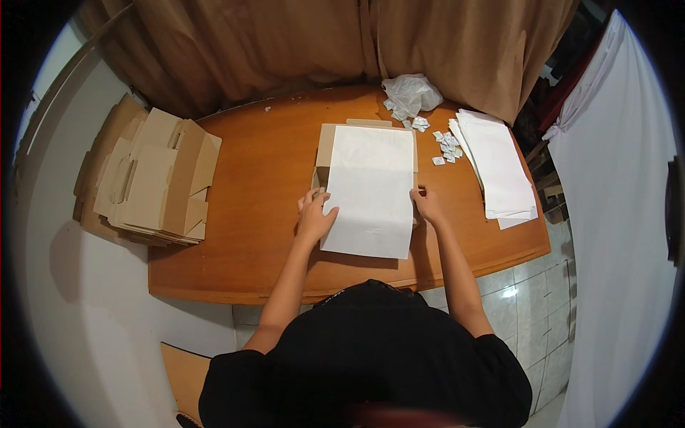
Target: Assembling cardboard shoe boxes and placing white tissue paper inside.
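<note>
Paper sheet (371,192) drapes over the cardboard box (325,146) on the bench (257,178). Your left hand (314,217) lies spread on its nine-o'clock edge. Your right hand (427,205) pinches its three-o'clock edge.

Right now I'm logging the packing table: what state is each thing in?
White sheet: unfolded, draped over the cardboard box.
Cardboard box: open, covered by sheet.
Flat cartons: folded flat, stacked.
Paper stack: piled.
Small packets: scattered.
Plastic bag: crumpled.
Left hand, right hand: pressing sheet edges.
</note>
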The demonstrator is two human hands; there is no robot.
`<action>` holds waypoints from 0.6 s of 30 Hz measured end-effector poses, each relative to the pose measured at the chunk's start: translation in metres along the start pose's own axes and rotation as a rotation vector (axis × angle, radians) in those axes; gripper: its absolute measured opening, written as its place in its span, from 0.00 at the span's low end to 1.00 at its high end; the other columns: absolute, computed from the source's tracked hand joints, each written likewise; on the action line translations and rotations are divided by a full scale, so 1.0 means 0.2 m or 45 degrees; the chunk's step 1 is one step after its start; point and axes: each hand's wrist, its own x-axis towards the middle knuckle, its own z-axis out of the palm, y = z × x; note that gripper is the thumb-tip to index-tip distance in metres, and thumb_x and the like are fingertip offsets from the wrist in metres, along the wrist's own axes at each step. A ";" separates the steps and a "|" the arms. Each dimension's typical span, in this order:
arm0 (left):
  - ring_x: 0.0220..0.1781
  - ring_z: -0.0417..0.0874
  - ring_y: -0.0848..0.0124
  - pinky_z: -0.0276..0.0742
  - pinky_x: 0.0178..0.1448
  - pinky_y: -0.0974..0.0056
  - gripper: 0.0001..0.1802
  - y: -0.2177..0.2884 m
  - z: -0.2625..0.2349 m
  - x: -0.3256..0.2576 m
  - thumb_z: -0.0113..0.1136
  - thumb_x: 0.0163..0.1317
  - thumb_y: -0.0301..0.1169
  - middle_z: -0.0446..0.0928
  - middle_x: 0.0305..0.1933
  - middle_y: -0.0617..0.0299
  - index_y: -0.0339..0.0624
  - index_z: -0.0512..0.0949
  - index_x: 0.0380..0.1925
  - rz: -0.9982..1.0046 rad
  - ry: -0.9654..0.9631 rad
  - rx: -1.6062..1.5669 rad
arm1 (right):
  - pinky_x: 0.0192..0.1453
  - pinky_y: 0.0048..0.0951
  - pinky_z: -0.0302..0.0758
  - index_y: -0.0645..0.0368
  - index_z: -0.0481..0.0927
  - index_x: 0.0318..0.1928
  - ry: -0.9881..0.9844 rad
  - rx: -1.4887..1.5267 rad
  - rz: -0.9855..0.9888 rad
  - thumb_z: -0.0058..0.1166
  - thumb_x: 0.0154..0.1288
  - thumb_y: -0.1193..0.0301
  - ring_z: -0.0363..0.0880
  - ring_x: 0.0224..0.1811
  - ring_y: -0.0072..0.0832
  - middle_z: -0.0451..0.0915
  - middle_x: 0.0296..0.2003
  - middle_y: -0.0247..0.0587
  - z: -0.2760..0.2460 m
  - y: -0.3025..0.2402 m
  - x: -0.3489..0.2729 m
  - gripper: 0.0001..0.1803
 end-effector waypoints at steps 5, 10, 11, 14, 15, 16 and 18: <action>0.64 0.61 0.55 0.57 0.62 0.49 0.16 0.02 0.02 -0.07 0.57 0.54 0.32 0.66 0.58 0.54 0.43 0.76 0.45 0.360 0.205 0.190 | 0.61 0.42 0.60 0.67 0.66 0.54 0.346 -0.441 -0.437 0.54 0.55 0.63 0.61 0.58 0.53 0.64 0.53 0.62 0.07 -0.22 -0.05 0.29; 0.67 0.60 0.59 0.51 0.66 0.44 0.19 0.18 0.08 -0.15 0.53 0.59 0.40 0.66 0.60 0.55 0.45 0.73 0.48 0.552 -0.227 0.138 | 0.65 0.53 0.52 0.54 0.66 0.58 0.173 -0.640 -0.771 0.55 0.55 0.63 0.53 0.64 0.50 0.57 0.61 0.54 0.21 -0.35 0.02 0.29; 0.67 0.59 0.59 0.50 0.67 0.43 0.21 0.19 0.09 -0.15 0.52 0.59 0.44 0.66 0.61 0.55 0.45 0.73 0.49 0.553 -0.283 0.141 | 0.65 0.53 0.52 0.54 0.66 0.58 0.173 -0.641 -0.778 0.55 0.55 0.63 0.53 0.64 0.50 0.57 0.61 0.54 0.24 -0.36 0.03 0.29; 0.68 0.58 0.57 0.47 0.67 0.41 0.27 0.19 0.13 -0.14 0.49 0.59 0.51 0.65 0.62 0.56 0.45 0.72 0.52 0.469 -0.377 0.190 | 0.64 0.67 0.41 0.51 0.63 0.62 0.002 -0.869 -0.677 0.49 0.59 0.55 0.46 0.69 0.47 0.53 0.65 0.46 0.30 -0.39 0.09 0.31; 0.68 0.58 0.57 0.46 0.67 0.40 0.31 0.19 0.15 -0.12 0.47 0.59 0.56 0.65 0.62 0.56 0.45 0.71 0.53 0.386 -0.421 0.236 | 0.64 0.67 0.41 0.51 0.63 0.62 0.000 -0.870 -0.680 0.49 0.59 0.55 0.46 0.69 0.47 0.53 0.65 0.46 0.30 -0.38 0.11 0.31; 0.68 0.58 0.57 0.46 0.67 0.40 0.31 0.18 0.15 -0.10 0.47 0.59 0.56 0.65 0.62 0.56 0.45 0.71 0.53 0.382 -0.415 0.235 | 0.65 0.66 0.41 0.51 0.63 0.62 -0.031 -0.912 -0.636 0.49 0.59 0.53 0.46 0.69 0.47 0.53 0.65 0.46 0.30 -0.40 0.13 0.32; 0.67 0.59 0.57 0.44 0.67 0.38 0.39 0.18 0.15 -0.03 0.44 0.54 0.65 0.63 0.64 0.57 0.46 0.71 0.54 0.236 -0.673 0.357 | 0.65 0.66 0.41 0.52 0.62 0.62 -0.064 -0.954 -0.593 0.48 0.60 0.52 0.46 0.69 0.47 0.53 0.66 0.47 0.30 -0.41 0.16 0.32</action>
